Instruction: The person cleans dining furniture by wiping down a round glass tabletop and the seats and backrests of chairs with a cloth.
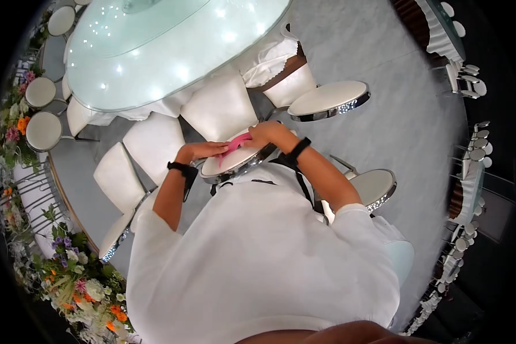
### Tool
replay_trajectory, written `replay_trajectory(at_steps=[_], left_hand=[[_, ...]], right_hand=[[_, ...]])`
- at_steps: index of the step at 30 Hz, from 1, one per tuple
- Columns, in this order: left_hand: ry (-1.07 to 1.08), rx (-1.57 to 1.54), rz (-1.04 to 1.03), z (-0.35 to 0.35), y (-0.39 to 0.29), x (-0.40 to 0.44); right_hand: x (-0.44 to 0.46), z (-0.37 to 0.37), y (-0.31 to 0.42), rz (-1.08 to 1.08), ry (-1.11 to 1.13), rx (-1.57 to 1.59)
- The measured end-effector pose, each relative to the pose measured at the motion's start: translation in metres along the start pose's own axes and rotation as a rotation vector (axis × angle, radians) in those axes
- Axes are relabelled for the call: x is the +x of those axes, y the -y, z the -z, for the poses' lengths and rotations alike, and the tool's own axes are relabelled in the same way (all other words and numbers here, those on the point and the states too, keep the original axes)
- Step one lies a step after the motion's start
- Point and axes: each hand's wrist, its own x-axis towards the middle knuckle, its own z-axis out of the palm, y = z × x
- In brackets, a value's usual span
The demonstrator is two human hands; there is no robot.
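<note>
A pink cloth (237,142) lies bunched on the white, chrome-rimmed oval top (223,167) of a chair directly in front of me. My left hand (203,151) rests at the cloth's left end, its fingers stretched out and laid on it. At the other end, the fingers of my right hand (262,135) are bent over the cloth and grip it; part of the cloth is hidden beneath them. Both wrists wear black bands. Beyond the hands, the same chair's white cushioned part (221,109) faces the table.
A round glass-topped table (172,51) with a white skirt stands ahead. White chairs surround it, including one at the left (118,178) and one at the right (329,98). Another chair (374,186) is close by my right side. Flower arrangements (92,292) line the left edge.
</note>
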Motion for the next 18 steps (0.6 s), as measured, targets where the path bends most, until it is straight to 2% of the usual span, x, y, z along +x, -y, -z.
replay_trajectory(at_steps=[1, 4, 7, 11, 14, 15, 16, 18], left_hand=[[0.011, 0.034, 0.047, 0.002, -0.001, 0.006], [0.076, 0.191, 0.018, 0.002, -0.013, 0.004], [0.176, 0.403, -0.029, -0.002, -0.037, -0.013], [0.236, 0.433, -0.149, -0.019, -0.097, -0.047], [0.230, 0.342, -0.145, -0.029, -0.128, -0.031], [0.148, 0.361, -0.240, -0.025, -0.106, -0.001], [0.141, 0.369, -0.225, -0.024, -0.107, 0.012], [0.035, 0.277, 0.006, -0.023, -0.127, 0.042]], right_hand=[[0.011, -0.006, -0.003, 0.020, -0.025, -0.034], [0.017, -0.013, -0.016, 0.029, -0.048, -0.020], [-0.018, -0.014, -0.025, 0.088, -0.150, 0.038], [-0.067, -0.009, -0.030, 0.134, -0.202, 0.081], [-0.064, -0.011, -0.037, 0.186, -0.310, 0.116], [-0.056, -0.014, -0.039, 0.161, -0.346, 0.120], [-0.047, -0.018, -0.040, 0.137, -0.383, 0.129], [-0.020, -0.026, -0.051, 0.201, -0.381, 0.065]])
